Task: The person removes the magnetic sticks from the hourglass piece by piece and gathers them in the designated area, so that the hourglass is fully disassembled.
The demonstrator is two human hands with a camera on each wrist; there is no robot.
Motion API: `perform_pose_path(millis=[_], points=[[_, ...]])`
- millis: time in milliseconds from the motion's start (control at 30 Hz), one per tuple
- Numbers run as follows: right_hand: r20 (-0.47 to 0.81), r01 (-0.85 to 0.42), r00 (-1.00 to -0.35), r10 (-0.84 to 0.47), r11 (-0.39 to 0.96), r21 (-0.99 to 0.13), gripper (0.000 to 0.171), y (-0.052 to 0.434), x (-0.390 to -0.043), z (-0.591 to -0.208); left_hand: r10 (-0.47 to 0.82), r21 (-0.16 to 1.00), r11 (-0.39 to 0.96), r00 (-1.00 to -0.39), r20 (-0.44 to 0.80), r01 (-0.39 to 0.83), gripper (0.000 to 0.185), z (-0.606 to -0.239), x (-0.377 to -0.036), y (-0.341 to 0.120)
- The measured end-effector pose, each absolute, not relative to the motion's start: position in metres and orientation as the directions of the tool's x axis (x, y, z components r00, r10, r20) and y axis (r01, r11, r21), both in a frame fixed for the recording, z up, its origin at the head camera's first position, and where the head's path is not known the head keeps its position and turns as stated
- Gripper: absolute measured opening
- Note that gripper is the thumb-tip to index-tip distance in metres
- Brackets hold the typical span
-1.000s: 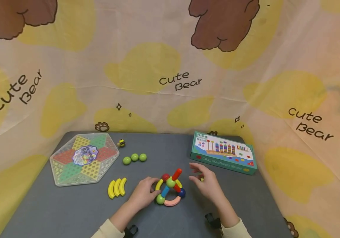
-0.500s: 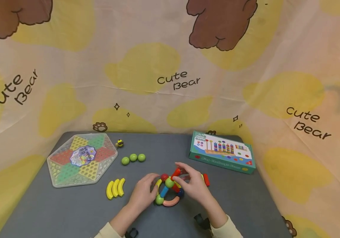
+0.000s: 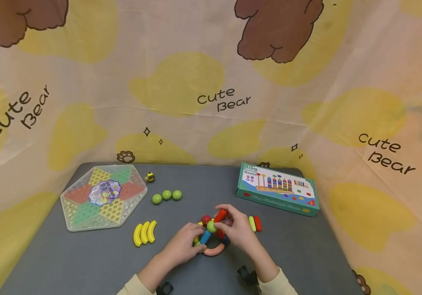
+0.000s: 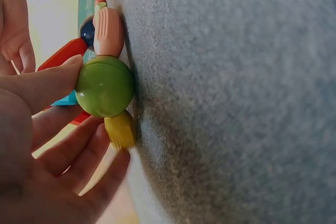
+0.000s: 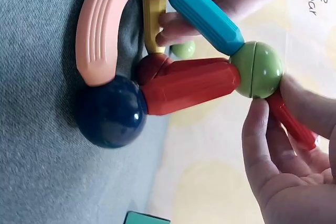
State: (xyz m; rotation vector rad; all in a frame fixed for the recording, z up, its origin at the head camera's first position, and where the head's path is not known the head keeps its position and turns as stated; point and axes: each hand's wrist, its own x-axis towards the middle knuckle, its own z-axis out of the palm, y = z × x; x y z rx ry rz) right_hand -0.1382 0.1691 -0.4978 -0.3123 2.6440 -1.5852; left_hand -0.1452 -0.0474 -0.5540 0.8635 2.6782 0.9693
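A magnetic stick-and-ball frame stands on the table between both hands. Its base ring has a pink curved stick (image 5: 97,30), a dark blue ball (image 5: 111,111), a red ball (image 3: 205,220), yellow curved sticks and a green ball (image 4: 105,86). Blue (image 5: 207,19) and red straight sticks rise to a top green ball (image 5: 257,70). My left hand (image 3: 184,242) holds the base's left green ball, its fingers by the yellow curved stick (image 4: 121,130). With thumb and fingers, my right hand (image 3: 238,230) pinches the red stick (image 3: 220,215) slanting up from the top ball.
Three yellow curved sticks (image 3: 145,233) lie left, with three green balls (image 3: 166,195) behind them. Light-green (image 3: 252,223) and red (image 3: 257,223) sticks lie right. A hexagonal board game (image 3: 104,198), a bee figure (image 3: 150,177) and a ring game box (image 3: 277,189) stand farther back.
My right hand has moved left from beside the frame onto the upper red stick, uncovering the loose sticks on the right. My left hand has shifted slightly down onto the left green ball.
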Motion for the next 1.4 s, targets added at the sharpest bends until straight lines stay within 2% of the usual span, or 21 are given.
perform_pose_path(millis=[167,333,533,633,767,900,1033,1167,1400], points=[[0.065,-0.134,-0.982,-0.176,0.415,-0.9,0.038,0.167,-0.14,-0.503,0.583,0.631,0.625,-0.812,0.013,0.459,0.036,-0.552,-0.145,-0.047],[0.046,-0.099,-0.987,-0.153,0.361,-0.927,0.044,0.168,-0.143,-0.508,0.583,0.635,0.632,-0.812,-0.012,0.445,0.035,-0.55,-0.145,-0.046],[0.046,-0.057,-0.998,-0.039,0.342,-0.938,0.055,0.18,-0.146,-0.499,0.584,0.627,0.644,-0.811,-0.032,0.439,0.037,-0.549,-0.146,-0.044],[0.03,-0.022,-0.999,0.018,0.332,-0.943,0.053,0.189,-0.146,-0.495,0.593,0.625,0.635,-0.805,-0.016,0.455,0.038,-0.549,-0.146,-0.045],[0.01,0.013,-0.998,0.057,0.384,-0.923,0.046,0.201,-0.145,-0.497,0.596,0.626,0.625,-0.803,0.002,0.466,0.038,-0.55,-0.146,-0.047],[-0.001,0.03,-0.998,0.063,0.459,-0.888,0.055,0.213,-0.145,-0.502,0.596,0.628,0.629,-0.803,-0.011,0.458,0.038,-0.55,-0.147,-0.047],[-0.046,0.074,-0.996,0.08,0.409,-0.91,0.061,0.224,-0.144,-0.506,0.595,0.626,0.636,-0.803,-0.027,0.451,0.039,-0.55,-0.148,-0.047],[-0.085,0.118,-0.99,0.11,0.342,-0.932,0.057,0.235,-0.139,-0.506,0.595,0.632,0.634,-0.803,-0.032,0.445,0.039,-0.551,-0.148,-0.047],[-0.066,0.115,-0.989,0.129,0.43,-0.896,0.053,0.264,-0.134,-0.512,0.594,0.636,0.634,-0.804,-0.034,0.441,0.038,-0.552,-0.147,-0.047]])
